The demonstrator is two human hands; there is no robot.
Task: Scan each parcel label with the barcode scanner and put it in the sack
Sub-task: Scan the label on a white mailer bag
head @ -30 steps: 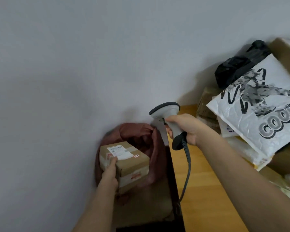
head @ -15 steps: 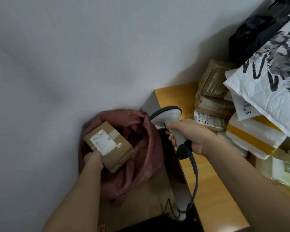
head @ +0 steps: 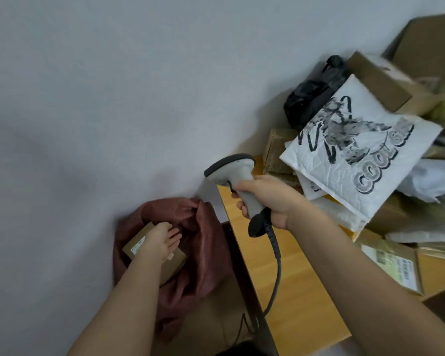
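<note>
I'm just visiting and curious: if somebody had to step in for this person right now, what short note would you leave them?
Left hand: fingers straight, resting on the small cardboard box, which sits inside the mouth of the dark red sack by the wall.
Right hand: grip closed round the handle of the barcode scanner, held above the wooden table.
Done: this box is in the sack.
Left: the pile on the table, including the white bubble mailer and brown boxes, each to scan and bag.
</note>
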